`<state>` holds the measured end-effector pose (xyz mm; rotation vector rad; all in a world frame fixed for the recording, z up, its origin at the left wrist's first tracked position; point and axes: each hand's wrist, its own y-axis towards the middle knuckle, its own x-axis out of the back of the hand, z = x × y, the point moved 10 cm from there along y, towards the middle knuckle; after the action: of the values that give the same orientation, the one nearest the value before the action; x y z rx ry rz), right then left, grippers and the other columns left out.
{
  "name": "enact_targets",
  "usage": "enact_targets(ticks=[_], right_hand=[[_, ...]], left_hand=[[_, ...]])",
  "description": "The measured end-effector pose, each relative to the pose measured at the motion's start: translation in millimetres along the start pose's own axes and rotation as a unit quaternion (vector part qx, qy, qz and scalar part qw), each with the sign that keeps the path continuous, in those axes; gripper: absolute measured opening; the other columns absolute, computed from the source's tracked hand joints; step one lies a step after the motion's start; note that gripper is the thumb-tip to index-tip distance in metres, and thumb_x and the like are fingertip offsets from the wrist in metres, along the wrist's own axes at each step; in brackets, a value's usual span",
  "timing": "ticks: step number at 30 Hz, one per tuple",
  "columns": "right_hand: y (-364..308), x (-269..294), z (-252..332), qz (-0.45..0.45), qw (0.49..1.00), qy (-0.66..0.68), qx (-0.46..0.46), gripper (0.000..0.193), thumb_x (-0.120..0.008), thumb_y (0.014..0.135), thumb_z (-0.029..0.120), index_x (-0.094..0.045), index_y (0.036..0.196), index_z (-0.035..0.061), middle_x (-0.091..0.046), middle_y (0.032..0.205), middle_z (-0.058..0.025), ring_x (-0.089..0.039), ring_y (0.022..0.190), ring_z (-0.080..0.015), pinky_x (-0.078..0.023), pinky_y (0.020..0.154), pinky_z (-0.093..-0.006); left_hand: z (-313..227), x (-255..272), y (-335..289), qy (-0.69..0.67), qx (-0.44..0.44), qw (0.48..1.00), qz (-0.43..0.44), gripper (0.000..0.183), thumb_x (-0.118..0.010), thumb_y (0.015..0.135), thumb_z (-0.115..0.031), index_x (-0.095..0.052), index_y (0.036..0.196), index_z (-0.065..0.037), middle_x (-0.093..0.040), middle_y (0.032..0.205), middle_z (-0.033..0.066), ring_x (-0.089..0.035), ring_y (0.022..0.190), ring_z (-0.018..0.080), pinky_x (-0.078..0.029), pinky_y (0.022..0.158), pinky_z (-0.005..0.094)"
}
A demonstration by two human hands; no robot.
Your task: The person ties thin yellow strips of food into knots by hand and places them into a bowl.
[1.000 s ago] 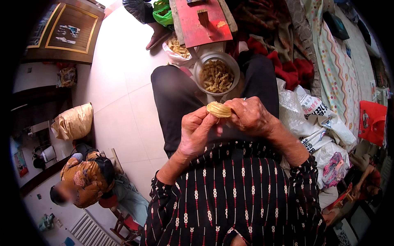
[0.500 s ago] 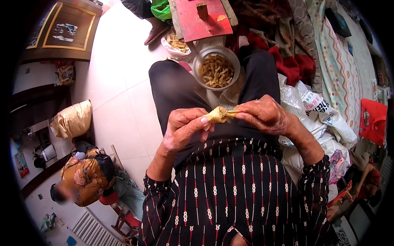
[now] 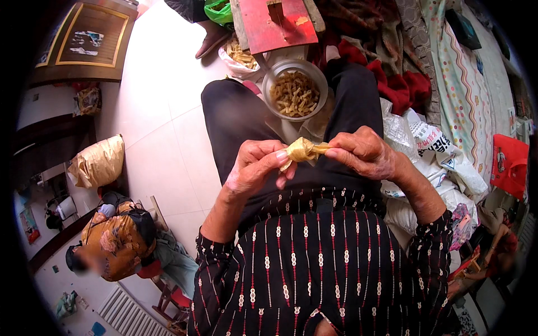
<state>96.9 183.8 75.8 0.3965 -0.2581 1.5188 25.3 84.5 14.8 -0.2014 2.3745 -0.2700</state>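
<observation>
A pale yellow, leaf-like strip with a fat knot (image 3: 302,150) is stretched between my two hands above my lap. My left hand (image 3: 252,167) pinches the knot's left end between thumb and fingers. On the other side, my right hand (image 3: 365,155) is closed on the thin, twisted tail. Beyond them, between my knees, stands a round metal bowl (image 3: 323,95) holding many short yellow-brown knotted pieces (image 3: 294,94). What the strip is made of I cannot tell.
Past the bowl is a red wooden bench (image 3: 263,33) with an upright post. Beside it sits a white plastic bag (image 3: 228,64) of yellow strips. White sacks (image 3: 443,159) lie right of my leg, near a bed (image 3: 476,84). Another person (image 3: 117,241) sits at the left.
Both hands have shifted slightly right with the knotted strip. My left fingers have slid left along the knot, so more of it shows. My right hand keeps its pinch on the tail.
</observation>
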Motion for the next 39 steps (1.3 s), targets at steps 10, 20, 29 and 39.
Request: enact_targets(ticks=[10,20,29,39], right_hand=[[1,-3,-27,-0.001,0.991,0.099,-0.09,0.021,-0.053,0.091,0.016,-0.056,0.078,-0.0008,-0.043,0.054,-0.0103,-0.044,0.046,-0.0184,-0.034,0.046,-0.0318],[3,-7,-35,0.024,0.985,0.126,-0.116,0.023,-0.054,0.091,0.018,-0.058,0.078,-0.0009,-0.043,0.053,-0.006,-0.041,0.047,-0.0108,-0.033,0.045,-0.0292],[-5,-3,-30,0.066,0.98,0.135,-0.128,0.021,-0.054,0.091,0.016,-0.059,0.079,-0.0005,-0.041,0.052,-0.0034,-0.038,0.046,-0.009,-0.031,0.044,-0.0278],[-10,8,-12,0.031,0.994,0.095,-0.039,0.02,-0.055,0.09,0.015,-0.06,0.08,-0.0013,-0.044,0.052,-0.0064,-0.042,0.045,-0.012,-0.033,0.044,-0.0294]], left_hand=[[-55,-22,6,0.515,-0.179,0.836,-0.065,0.067,-0.082,0.062,-0.011,-0.05,0.121,0.0,-0.057,0.109,0.0103,-0.056,0.101,0.0185,-0.043,0.09,0.0316],[-48,-42,27,0.568,-0.157,0.808,-0.02,0.061,-0.078,0.067,-0.006,-0.05,0.121,-0.002,-0.061,0.091,0.0113,-0.064,0.08,0.0207,-0.051,0.066,0.0295],[-37,-35,34,0.434,-0.102,0.895,-0.02,0.026,-0.077,0.071,-0.008,-0.063,0.09,0.001,-0.064,0.076,0.0052,-0.061,0.07,0.0082,-0.047,0.058,0.0209],[-35,4,1,0.241,-0.058,0.96,-0.129,0.009,-0.066,0.081,-0.007,-0.062,0.084,0.001,-0.057,0.07,-0.0023,-0.047,0.062,0.0022,-0.036,0.055,0.0171]])
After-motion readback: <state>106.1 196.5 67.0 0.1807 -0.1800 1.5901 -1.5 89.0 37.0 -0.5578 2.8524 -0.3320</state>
